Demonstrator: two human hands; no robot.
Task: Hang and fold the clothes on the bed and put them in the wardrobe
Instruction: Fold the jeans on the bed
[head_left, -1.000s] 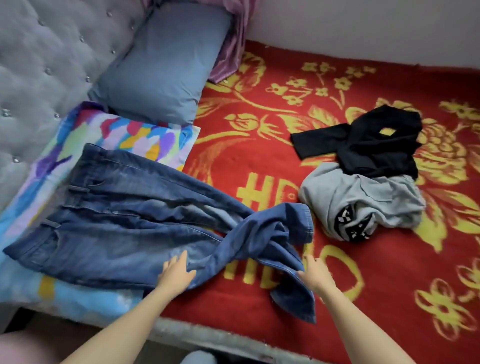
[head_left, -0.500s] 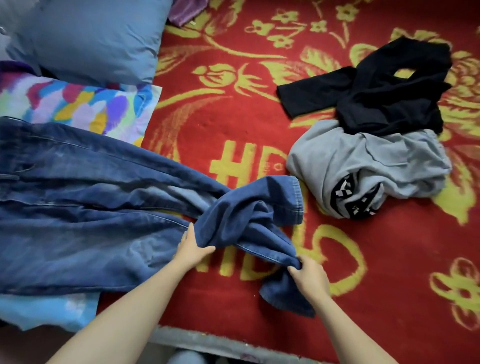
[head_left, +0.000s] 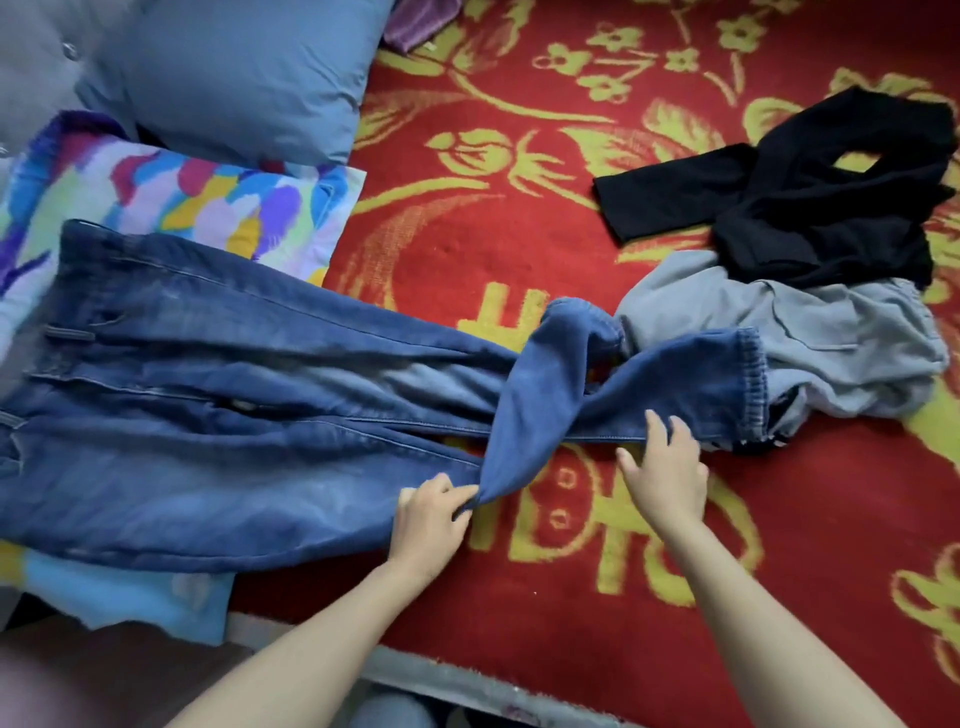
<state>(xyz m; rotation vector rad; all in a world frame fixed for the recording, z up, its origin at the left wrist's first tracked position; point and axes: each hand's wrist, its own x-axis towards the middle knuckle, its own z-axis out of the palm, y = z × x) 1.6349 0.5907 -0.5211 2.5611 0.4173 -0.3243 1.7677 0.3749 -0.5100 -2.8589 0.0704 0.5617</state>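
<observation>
I see the pair of blue denim jeans (head_left: 234, 405) stretched lengthwise along the near edge of the bed, the waistband at the left end lying over a multicoloured paint-stroke pillow (head_left: 182, 197), the legs running right across the red blanket with yellow flowers (head_left: 519, 234). One leg crosses over the other in a twist, and the hem end lies partly on the crumpled grey sweatshirt (head_left: 841, 332). My left hand (head_left: 431, 519) pinches the lower corner of the twisted leg between curled fingers and thumb; my right hand (head_left: 665, 467) lies flat with spread, straight fingers on the lower leg near the hem, gripping nothing. I judge the task to be at an early stage: the jeans are only being straightened and no fold is made. The grey sweatshirt and the rumpled black garment (head_left: 831, 197) touching it, toward the far right edge of the bed, look untouched. I see no hanger and no wardrobe, so all the hanging and putting away is left. A blue-grey pillow (head_left: 234, 67) sits at the far left corner.
</observation>
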